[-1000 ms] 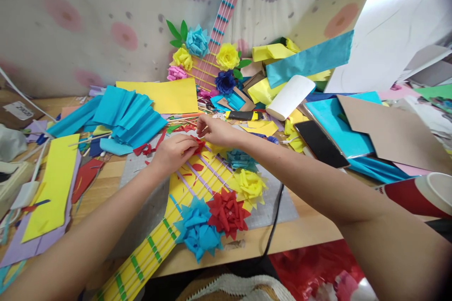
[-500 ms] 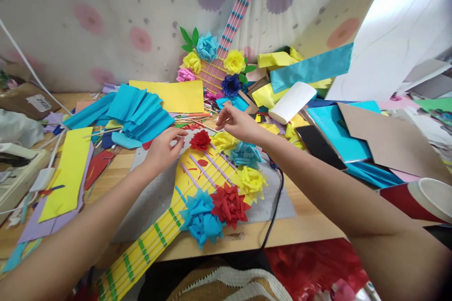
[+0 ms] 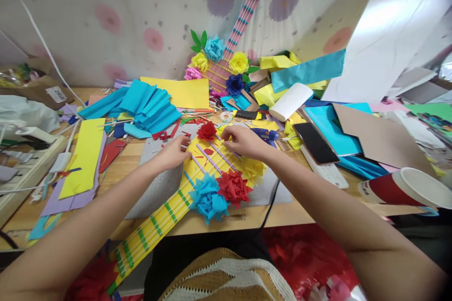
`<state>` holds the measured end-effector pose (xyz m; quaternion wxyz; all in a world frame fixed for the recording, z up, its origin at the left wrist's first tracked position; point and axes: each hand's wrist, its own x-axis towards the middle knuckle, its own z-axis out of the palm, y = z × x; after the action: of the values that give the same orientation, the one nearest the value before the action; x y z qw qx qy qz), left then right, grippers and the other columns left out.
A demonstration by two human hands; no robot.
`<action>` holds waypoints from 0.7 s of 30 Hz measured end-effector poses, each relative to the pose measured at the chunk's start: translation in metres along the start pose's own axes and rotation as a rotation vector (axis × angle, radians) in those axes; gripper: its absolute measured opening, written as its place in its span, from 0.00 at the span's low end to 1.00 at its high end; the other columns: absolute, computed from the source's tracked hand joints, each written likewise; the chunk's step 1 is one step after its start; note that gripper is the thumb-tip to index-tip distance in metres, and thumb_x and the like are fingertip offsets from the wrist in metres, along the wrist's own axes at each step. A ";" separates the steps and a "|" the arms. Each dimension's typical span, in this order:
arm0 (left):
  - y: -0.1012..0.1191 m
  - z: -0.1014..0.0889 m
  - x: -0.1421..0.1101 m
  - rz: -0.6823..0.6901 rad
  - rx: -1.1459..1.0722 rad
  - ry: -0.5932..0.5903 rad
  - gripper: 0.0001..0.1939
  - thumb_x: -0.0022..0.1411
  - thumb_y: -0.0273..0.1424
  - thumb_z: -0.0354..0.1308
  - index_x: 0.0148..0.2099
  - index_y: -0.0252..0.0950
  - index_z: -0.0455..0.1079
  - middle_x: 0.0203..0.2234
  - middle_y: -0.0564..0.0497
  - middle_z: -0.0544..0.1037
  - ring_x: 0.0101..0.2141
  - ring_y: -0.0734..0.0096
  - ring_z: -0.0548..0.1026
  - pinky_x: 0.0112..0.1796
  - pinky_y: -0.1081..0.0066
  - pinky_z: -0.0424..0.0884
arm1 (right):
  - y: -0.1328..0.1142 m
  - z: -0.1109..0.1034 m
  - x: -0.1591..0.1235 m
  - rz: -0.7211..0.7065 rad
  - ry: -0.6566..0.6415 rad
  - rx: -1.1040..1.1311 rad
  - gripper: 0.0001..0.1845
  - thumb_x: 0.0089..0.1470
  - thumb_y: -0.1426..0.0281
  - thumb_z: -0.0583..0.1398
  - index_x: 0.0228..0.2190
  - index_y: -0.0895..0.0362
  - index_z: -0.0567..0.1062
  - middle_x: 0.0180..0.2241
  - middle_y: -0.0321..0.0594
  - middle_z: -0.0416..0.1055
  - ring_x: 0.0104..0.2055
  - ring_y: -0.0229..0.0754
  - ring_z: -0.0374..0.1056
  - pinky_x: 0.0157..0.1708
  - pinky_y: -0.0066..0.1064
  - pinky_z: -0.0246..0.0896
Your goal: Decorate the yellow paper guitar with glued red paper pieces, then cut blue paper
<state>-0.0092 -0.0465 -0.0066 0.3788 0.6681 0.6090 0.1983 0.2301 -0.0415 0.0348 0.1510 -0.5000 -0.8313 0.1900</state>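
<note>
A yellow paper guitar [image 3: 193,165] with purple strips, green-banded neck and string-like lines lies slantwise, its neck reaching past the table's front edge. Paper flowers sit on it: a small red one [image 3: 206,130] at the top, a blue one [image 3: 209,199], a larger red one [image 3: 234,188] and a yellow one [image 3: 253,172]. My left hand [image 3: 173,152] is at the guitar's left edge, thumb and fingers apart, nothing visible between them. Over the upper right of the body, my right hand [image 3: 243,142] has its fingers bent together; whatever they pinch, if anything, is hidden. This hand covers some flowers.
A blue glue gun [image 3: 265,135] lies just beyond my right hand, its black cord [image 3: 271,207] trailing forward. A phone [image 3: 316,143] and paper cup [image 3: 406,188] are at right. Folded blue paper [image 3: 148,108] lies left; a pink paper guitar [image 3: 237,26] leans behind.
My right hand has come down and nearer onto the guitar's upper right, its fingers closing in. My left hand has shifted slightly toward the guitar's edge. The view has moved a little.
</note>
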 end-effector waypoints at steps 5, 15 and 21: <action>-0.001 -0.003 -0.006 0.013 0.063 0.001 0.21 0.44 0.27 0.58 0.44 0.34 0.62 0.40 0.45 0.74 0.38 0.65 0.75 0.36 0.67 0.72 | 0.003 0.017 0.000 -0.038 -0.045 -0.153 0.08 0.46 0.76 0.55 0.32 0.58 0.71 0.32 0.41 0.70 0.36 0.40 0.62 0.34 0.28 0.53; -0.002 -0.001 -0.012 -0.032 0.201 -0.044 0.19 0.46 0.22 0.57 0.43 0.34 0.60 0.38 0.44 0.74 0.38 0.64 0.74 0.33 0.71 0.69 | -0.009 0.021 0.012 -0.071 -0.062 -0.284 0.11 0.47 0.78 0.54 0.33 0.59 0.72 0.34 0.43 0.71 0.38 0.41 0.64 0.37 0.28 0.53; 0.001 -0.008 -0.017 -0.084 0.141 -0.069 0.17 0.43 0.24 0.59 0.36 0.37 0.57 0.30 0.49 0.73 0.30 0.66 0.74 0.25 0.72 0.67 | -0.003 0.022 0.020 -0.132 -0.083 -0.299 0.11 0.47 0.77 0.54 0.33 0.59 0.73 0.34 0.44 0.71 0.38 0.41 0.64 0.37 0.28 0.53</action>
<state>-0.0178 -0.0610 0.0030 0.3596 0.6734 0.6355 0.1159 0.2091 -0.0285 0.0175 0.0528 -0.4531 -0.8868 0.0745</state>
